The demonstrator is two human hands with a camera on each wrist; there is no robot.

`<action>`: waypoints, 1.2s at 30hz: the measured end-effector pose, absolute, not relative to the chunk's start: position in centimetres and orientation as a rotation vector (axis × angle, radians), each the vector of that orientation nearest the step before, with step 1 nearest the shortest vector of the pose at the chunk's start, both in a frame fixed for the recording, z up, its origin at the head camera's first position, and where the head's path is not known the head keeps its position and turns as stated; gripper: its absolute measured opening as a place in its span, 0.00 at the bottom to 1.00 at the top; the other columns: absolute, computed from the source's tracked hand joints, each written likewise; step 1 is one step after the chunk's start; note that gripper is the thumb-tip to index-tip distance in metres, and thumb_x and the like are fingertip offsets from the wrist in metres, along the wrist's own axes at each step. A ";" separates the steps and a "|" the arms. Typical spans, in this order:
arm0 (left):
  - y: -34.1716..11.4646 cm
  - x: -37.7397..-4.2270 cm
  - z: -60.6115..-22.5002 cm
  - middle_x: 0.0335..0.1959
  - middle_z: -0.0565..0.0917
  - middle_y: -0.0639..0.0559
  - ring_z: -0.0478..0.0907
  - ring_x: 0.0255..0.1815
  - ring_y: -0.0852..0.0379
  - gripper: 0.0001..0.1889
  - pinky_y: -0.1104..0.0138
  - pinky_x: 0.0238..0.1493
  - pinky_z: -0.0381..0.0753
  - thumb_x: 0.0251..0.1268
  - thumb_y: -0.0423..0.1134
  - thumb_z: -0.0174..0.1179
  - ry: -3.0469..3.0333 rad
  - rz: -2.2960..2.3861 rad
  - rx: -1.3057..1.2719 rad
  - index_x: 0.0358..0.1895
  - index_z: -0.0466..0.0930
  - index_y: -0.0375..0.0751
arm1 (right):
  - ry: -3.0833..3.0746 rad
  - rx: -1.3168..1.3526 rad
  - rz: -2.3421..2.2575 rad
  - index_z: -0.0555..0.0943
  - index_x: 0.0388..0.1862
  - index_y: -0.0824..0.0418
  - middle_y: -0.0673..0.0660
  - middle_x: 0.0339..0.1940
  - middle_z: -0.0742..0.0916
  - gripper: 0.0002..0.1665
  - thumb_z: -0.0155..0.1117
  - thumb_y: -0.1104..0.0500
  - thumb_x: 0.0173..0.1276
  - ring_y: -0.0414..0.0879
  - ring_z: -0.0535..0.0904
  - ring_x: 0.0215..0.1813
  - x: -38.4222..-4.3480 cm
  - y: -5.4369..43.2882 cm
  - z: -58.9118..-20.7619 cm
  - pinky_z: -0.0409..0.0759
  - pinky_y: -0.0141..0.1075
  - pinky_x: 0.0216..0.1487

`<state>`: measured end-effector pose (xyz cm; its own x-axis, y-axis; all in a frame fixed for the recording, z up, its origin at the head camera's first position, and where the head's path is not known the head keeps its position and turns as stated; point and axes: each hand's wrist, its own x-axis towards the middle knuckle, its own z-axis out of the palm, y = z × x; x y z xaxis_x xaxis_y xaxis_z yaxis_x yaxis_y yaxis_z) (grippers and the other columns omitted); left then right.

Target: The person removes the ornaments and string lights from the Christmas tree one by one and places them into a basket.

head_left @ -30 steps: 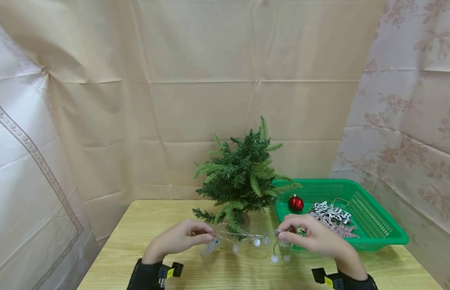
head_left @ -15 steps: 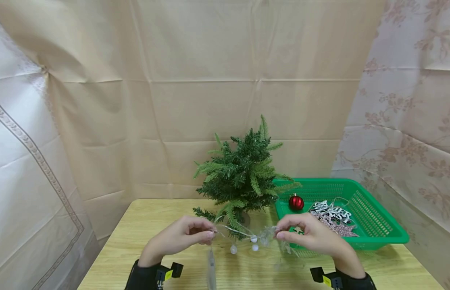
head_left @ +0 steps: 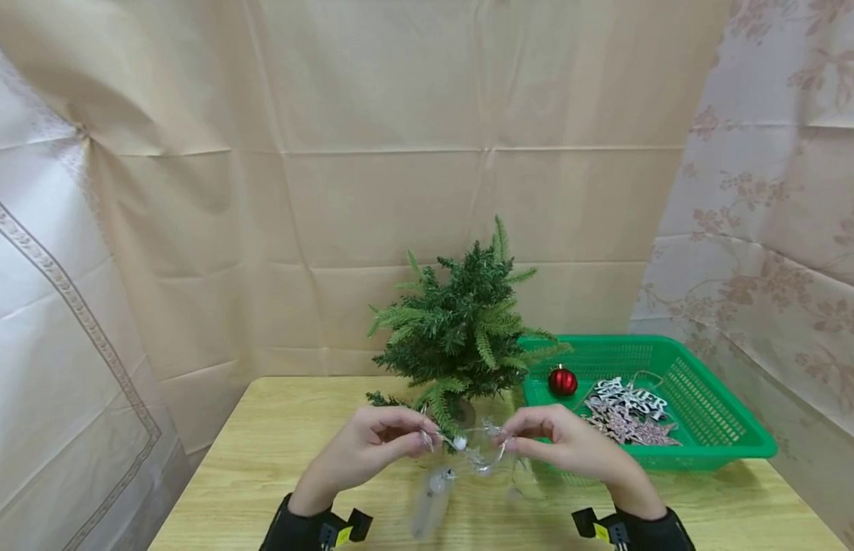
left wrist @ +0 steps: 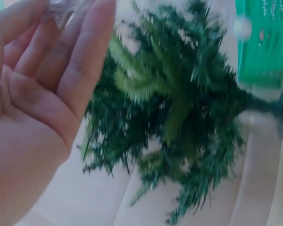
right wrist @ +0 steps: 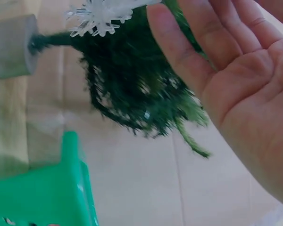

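Observation:
Between my two hands, in front of the tree, hangs a string of fairy lights [head_left: 477,458] with small white balls and clear pieces. My left hand [head_left: 379,453] pinches one part of it between thumb and fingers. The right hand [head_left: 561,450] pinches another stretch a short way across. A blurred, pale, long case [head_left: 432,501] dangles below the left fingers. A clear snowflake piece [right wrist: 101,18] shows beside my right fingertips in the right wrist view. The left wrist view has a clear pointed piece [left wrist: 63,12] at the left fingers.
A small green artificial Christmas tree [head_left: 461,321] stands behind the hands on a grey base [right wrist: 14,46]. To the right sits a green basket [head_left: 726,413] with a red bauble [head_left: 562,381], white cut-out ornaments [head_left: 627,399] and pinkish glitter stars [head_left: 630,427]. Cloth hangs behind the wooden table [head_left: 262,428].
Both hands have come closer together, so the stretch of lights between them is shorter and bunched. The pale case has swung below the left hand.

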<state>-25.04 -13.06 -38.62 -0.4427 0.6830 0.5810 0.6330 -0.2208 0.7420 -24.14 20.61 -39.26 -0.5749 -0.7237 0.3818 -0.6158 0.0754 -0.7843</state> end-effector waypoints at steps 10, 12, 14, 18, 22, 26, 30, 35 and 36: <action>-11.0 -24.2 -38.6 0.45 0.87 0.35 0.87 0.43 0.44 0.12 0.56 0.40 0.88 0.73 0.20 0.54 1.913 1.797 1.810 0.53 0.83 0.28 | 2.055 -1.433 -1.476 0.80 0.63 0.66 0.63 0.57 0.86 0.17 0.54 0.68 0.79 0.50 0.84 0.57 -24.8 17.5 -41.0 0.83 0.44 0.56; -10.7 -24.1 -38.7 0.45 0.87 0.35 0.87 0.43 0.45 0.12 0.57 0.40 0.88 0.72 0.20 0.55 1.909 1.806 1.825 0.53 0.83 0.27 | 2.017 -1.422 -1.475 0.79 0.65 0.66 0.63 0.60 0.85 0.19 0.56 0.67 0.78 0.51 0.82 0.60 -24.8 17.0 -41.3 0.81 0.45 0.60; -10.4 -24.0 -38.8 0.45 0.87 0.35 0.87 0.43 0.46 0.12 0.57 0.40 0.88 0.72 0.20 0.55 1.912 1.817 1.837 0.53 0.83 0.28 | 1.971 -1.402 -1.486 0.76 0.67 0.67 0.65 0.63 0.82 0.22 0.59 0.67 0.76 0.52 0.80 0.63 -24.8 16.6 -41.5 0.79 0.46 0.63; -9.9 -23.9 -38.9 0.46 0.87 0.35 0.87 0.46 0.48 0.12 0.56 0.42 0.88 0.70 0.18 0.56 1.920 1.832 1.873 0.52 0.83 0.27 | 1.939 -1.362 -1.488 0.72 0.72 0.67 0.65 0.66 0.79 0.33 0.69 0.67 0.69 0.53 0.78 0.66 -24.4 15.9 -41.7 0.75 0.46 0.67; -9.4 -23.6 -39.0 0.46 0.87 0.34 0.87 0.46 0.46 0.12 0.56 0.42 0.88 0.69 0.17 0.56 1.908 1.852 1.898 0.51 0.83 0.27 | 1.990 -1.389 -1.429 0.68 0.74 0.64 0.58 0.68 0.78 0.44 0.78 0.63 0.61 0.53 0.77 0.66 -23.8 14.9 -41.7 0.76 0.44 0.66; -9.1 -23.4 -38.9 0.46 0.87 0.35 0.87 0.45 0.49 0.12 0.57 0.40 0.88 0.69 0.18 0.56 1.916 1.868 1.911 0.51 0.83 0.28 | 2.004 -1.475 -1.385 0.67 0.73 0.63 0.53 0.61 0.81 0.44 0.78 0.57 0.63 0.44 0.80 0.59 -23.7 13.7 -42.4 0.82 0.41 0.59; -8.9 -23.5 -39.1 0.45 0.88 0.36 0.85 0.29 0.53 0.12 0.65 0.28 0.87 0.69 0.18 0.57 1.952 1.855 1.904 0.50 0.84 0.29 | 1.981 -1.573 -1.345 0.69 0.68 0.60 0.53 0.54 0.83 0.35 0.75 0.59 0.66 0.37 0.80 0.53 -23.9 12.7 -43.1 0.83 0.38 0.56; -9.0 -24.0 -39.4 0.44 0.87 0.35 0.87 0.34 0.47 0.13 0.62 0.28 0.87 0.66 0.16 0.58 1.991 1.857 1.891 0.49 0.84 0.27 | 1.963 -1.571 -1.345 0.74 0.64 0.62 0.53 0.55 0.84 0.30 0.74 0.63 0.65 0.40 0.82 0.55 -24.0 12.8 -43.3 0.83 0.39 0.55; -9.1 -24.1 -39.4 0.45 0.87 0.34 0.88 0.38 0.46 0.13 0.60 0.30 0.87 0.66 0.16 0.57 1.991 1.861 1.886 0.49 0.84 0.27 | 1.975 -1.551 -1.342 0.74 0.63 0.62 0.52 0.56 0.84 0.29 0.74 0.63 0.65 0.40 0.82 0.56 -24.0 12.9 -43.3 0.83 0.38 0.55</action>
